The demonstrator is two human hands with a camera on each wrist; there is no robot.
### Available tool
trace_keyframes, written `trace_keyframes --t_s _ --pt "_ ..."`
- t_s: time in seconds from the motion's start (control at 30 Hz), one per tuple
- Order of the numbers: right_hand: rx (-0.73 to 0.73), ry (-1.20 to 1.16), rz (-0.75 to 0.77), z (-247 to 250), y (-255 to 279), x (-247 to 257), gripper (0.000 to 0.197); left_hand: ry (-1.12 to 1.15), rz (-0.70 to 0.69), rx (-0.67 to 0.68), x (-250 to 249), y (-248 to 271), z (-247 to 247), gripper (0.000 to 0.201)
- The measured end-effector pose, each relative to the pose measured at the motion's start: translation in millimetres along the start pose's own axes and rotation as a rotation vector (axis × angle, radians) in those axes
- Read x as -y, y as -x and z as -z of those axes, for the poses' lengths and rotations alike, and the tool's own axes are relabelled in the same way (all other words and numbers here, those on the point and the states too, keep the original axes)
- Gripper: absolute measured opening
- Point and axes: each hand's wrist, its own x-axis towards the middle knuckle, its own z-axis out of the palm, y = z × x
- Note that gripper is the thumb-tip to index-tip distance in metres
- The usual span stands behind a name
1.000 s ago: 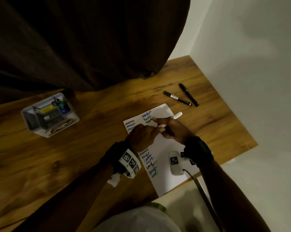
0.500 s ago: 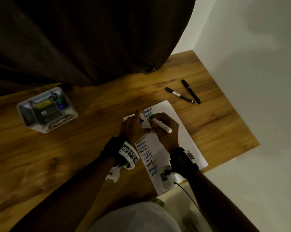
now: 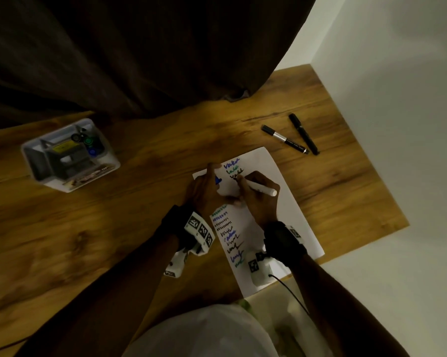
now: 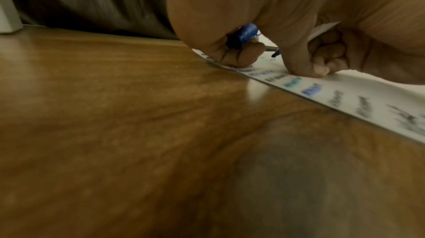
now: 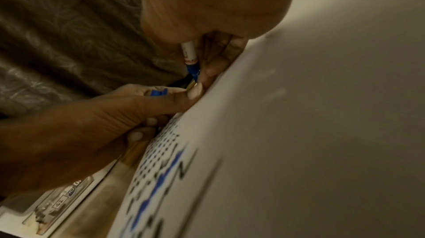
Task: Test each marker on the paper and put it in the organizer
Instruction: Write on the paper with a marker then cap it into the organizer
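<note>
The right hand (image 3: 259,199) holds a white marker (image 3: 261,188) as one holds a pen, its fingers (image 5: 214,67) closed around the barrel near the blue tip, and the tip stands at the upper part of the paper (image 3: 289,202), just under the scribbles that are already there. This grip, I think, serves to draw a short test line. The left hand (image 3: 204,189) lies beside it on the left edge of the sheet. Its fingers (image 4: 239,56) are curled around a blue cap (image 4: 246,32), and its thumb presses down on the paper, probably to stop the sheet from sliding while the cap stays ready for closing.

I count one marker in the hand and two dark markers (image 3: 284,139) on the desk (image 3: 140,228), well apart from the paper on the far right; they seem to wait for their test. The organizer (image 3: 70,155) stands far to the left and holds some capped markers, but their exact number I cannot tell.
</note>
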Motion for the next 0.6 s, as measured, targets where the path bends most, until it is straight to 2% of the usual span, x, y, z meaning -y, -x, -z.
trace_keyframes --t_s 0.2,0.47,0.6 --pt "0.033 0.089 0.030 0 -2 -5 0.022 0.035 0.018 0.031 -1 -1 2 0.102" --pt "0.045 0.061 0.061 2 -3 -1 0.020 0.069 0.039 0.014 1 1 0 0.104" --pt "-0.014 0.025 0.060 0 -5 -10 0.027 0.047 0.046 0.012 1 0 0 0.103"
